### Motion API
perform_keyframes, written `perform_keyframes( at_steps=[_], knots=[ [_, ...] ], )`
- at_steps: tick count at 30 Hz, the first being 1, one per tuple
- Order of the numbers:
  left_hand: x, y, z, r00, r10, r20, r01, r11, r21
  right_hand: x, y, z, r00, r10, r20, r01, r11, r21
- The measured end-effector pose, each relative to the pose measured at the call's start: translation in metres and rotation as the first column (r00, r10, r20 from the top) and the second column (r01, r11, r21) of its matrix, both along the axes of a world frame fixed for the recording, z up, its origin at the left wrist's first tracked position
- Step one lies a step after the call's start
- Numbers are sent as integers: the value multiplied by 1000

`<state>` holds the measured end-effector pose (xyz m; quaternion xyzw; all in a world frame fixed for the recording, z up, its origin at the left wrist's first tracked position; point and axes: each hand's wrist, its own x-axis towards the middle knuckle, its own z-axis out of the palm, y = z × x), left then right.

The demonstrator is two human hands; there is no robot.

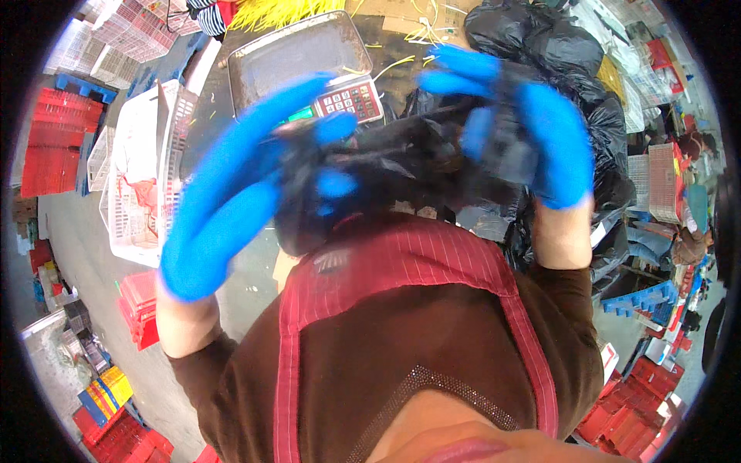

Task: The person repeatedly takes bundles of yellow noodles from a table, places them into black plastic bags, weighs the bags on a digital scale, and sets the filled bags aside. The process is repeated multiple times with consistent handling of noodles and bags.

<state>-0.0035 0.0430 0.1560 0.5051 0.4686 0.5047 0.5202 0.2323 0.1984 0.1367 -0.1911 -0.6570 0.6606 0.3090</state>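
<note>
Both hands wear blue gloves and are blurred by motion. My left hand (223,197) grips one side of a black plastic bag (399,150), its fingers spread around the gathered plastic. My right hand (553,136) has bunched plastic of the bag between thumb and fingers at the other side. The bag stretches between them, in front of the red striped apron (405,254); its contents cannot be made out. Just beyond the hands is a digital scale with a metal pan (298,58) and a keypad (347,104), partly covered by my left hand.
Filled black plastic bags (561,52) are heaped on the right. At the table's far side lies a bundle of yellow strands (278,13), with loose strands (425,29) on cardboard. A white plastic basket (136,231) stands to the left; red crates (58,139) are stacked farther off.
</note>
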Motion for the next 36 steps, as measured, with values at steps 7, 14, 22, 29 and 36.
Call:
perform_keyframes(
  at_steps=[7, 14, 22, 29, 36],
  knots=[
    [15, 52, -46, 890, 2, 455, 62, 990, -124, -55, 5, -62, 949, 99, -300, -280, 705, -652],
    [-49, 82, -91, 979, -179, 92, 195, 961, -198, -18, 33, -122, 948, 167, 270, -131, 981, -146],
    [-87, 81, -188, 998, 11, -66, -29, 960, -277, 21, 14, -200, 818, 134, -559, -442, 768, -464],
    [-10, 74, -112, 937, -220, 271, 257, 960, -112, -22, 18, -118, 955, 134, -263, -254, 827, -502],
    [-58, 92, -161, 870, 58, 490, 171, 896, -410, -19, 21, -159, 965, 98, 244, -150, 967, 205]
  ],
)
